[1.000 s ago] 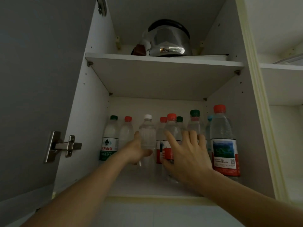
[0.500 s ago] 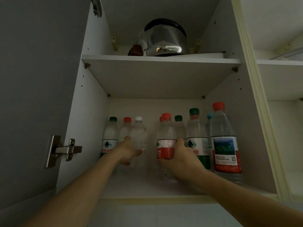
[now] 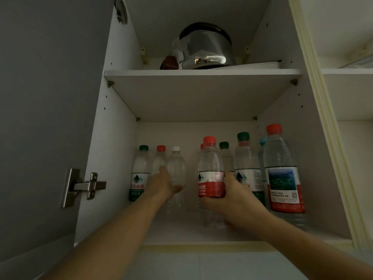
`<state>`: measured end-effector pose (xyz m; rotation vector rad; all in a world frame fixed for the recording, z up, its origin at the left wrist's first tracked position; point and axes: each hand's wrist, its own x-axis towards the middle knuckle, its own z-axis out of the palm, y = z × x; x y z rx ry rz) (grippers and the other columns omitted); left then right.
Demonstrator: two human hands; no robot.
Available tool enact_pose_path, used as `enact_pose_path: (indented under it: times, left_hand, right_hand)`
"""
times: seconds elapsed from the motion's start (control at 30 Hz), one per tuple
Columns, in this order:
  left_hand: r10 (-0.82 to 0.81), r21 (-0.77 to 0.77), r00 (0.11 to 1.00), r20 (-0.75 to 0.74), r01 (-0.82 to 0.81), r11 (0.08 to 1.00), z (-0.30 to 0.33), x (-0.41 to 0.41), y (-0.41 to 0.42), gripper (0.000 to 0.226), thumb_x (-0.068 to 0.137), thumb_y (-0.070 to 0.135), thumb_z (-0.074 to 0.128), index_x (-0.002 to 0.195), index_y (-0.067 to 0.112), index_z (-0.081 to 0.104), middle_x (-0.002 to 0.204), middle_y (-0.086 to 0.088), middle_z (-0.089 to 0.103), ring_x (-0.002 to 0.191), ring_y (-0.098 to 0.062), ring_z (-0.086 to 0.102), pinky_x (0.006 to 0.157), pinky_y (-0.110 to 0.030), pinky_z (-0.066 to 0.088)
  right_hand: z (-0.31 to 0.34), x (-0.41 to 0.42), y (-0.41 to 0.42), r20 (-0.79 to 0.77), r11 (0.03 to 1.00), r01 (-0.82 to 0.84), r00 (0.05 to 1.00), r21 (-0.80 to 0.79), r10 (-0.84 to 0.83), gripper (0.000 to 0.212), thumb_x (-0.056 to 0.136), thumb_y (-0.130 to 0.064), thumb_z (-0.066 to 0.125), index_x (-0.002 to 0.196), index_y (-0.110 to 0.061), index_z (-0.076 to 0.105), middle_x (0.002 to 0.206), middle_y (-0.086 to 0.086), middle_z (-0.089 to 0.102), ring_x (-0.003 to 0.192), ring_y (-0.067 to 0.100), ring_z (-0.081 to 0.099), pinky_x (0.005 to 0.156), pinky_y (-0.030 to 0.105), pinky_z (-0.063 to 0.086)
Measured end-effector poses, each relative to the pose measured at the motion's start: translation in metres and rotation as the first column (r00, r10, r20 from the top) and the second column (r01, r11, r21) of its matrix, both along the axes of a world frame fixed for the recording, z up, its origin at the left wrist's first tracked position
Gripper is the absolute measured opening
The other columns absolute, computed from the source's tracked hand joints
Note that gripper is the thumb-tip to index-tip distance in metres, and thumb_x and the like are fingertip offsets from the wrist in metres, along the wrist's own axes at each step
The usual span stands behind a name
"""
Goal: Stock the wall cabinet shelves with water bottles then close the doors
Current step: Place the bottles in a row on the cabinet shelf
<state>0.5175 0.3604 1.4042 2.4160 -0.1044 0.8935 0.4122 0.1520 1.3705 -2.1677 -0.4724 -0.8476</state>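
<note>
Several water bottles stand on the lower shelf (image 3: 181, 233) of the open wall cabinet. My left hand (image 3: 161, 184) grips a clear, unlabelled white-capped bottle (image 3: 176, 168) left of centre. My right hand (image 3: 232, 201) grips a red-capped bottle with a red and white label (image 3: 211, 178) at the middle. To the left stand a green-capped bottle (image 3: 140, 172) and a red-capped one (image 3: 160, 158). On the right are green-capped bottles (image 3: 245, 166), a blue-capped one partly hidden, and a tall red-capped bottle (image 3: 282, 178).
A steel kettle (image 3: 205, 47) and a small dark object (image 3: 169, 62) sit on the upper shelf (image 3: 201, 72). The grey left door (image 3: 40, 118) is swung open, its hinge (image 3: 84, 185) showing. Another open compartment (image 3: 351, 98) lies to the right.
My left hand slid the white-capped bottle leftward beside the red-capped one. My right hand went from spread fingers to gripping the red-labelled bottle, and a gap opened between the two bottles.
</note>
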Motion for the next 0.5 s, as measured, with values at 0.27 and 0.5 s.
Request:
enact_pose_path:
  times: [0.27, 0.5]
  left_hand:
    - [0.062, 0.139, 0.998, 0.021, -0.064, 0.988, 0.0, 0.011, -0.003, 0.068, 0.088, 0.05, 0.073, 0.135, 0.01, 0.045, 0.129, -0.014, 0.061, 0.112, -0.028, 0.063, 0.089, -0.039, 0.055]
    - [0.265, 0.159, 0.962, 0.061, -0.271, 0.949, -0.003, 0.012, 0.001, 0.055, 0.081, 0.066, 0.071, 0.076, 0.017, 0.049, 0.081, 0.0, 0.057, 0.075, -0.019, 0.06, 0.058, -0.029, 0.045]
  right_hand:
    - [-0.007, 0.007, -0.002, 0.039, 0.994, -0.098, 0.995, 0.039, 0.096, 0.049, 0.08, -0.048, 0.079, 0.115, -0.041, 0.045, 0.1, -0.011, 0.063, 0.087, 0.006, 0.064, 0.066, 0.015, 0.049]
    - [-0.008, 0.006, -0.004, 0.056, 0.993, -0.112, 0.992, 0.045, 0.109, 0.044, 0.08, -0.049, 0.078, 0.111, -0.041, 0.048, 0.093, -0.01, 0.066, 0.081, 0.005, 0.066, 0.067, 0.019, 0.055]
